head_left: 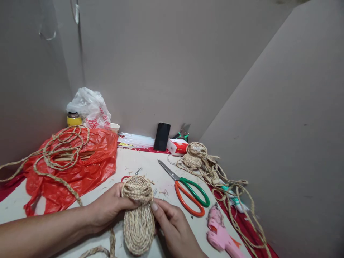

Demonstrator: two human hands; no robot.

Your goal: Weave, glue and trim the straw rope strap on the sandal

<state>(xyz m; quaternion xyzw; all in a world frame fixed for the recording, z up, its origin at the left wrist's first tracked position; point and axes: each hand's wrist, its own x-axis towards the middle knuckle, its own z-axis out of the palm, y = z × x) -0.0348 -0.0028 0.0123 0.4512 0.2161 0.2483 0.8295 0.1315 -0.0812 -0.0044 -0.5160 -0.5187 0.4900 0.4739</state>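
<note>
A small sandal woven from braided straw rope [138, 215] lies near the front edge of the white table [150, 166]. My left hand [107, 209] grips its left side at the strap, fingers wrapped round. My right hand [174, 227] holds its right side, thumb pressed on the strap's edge. A braided rope tail [111, 245] trails off below the sandal.
Green-and-orange scissors [188, 191] lie right of the sandal, a pink glue gun [221, 234] at the front right. More woven pieces with loose rope [197, 156] sit at the back right. A red plastic bag with coiled rope [67, 161] is left. Phone [162, 136], box, cup behind.
</note>
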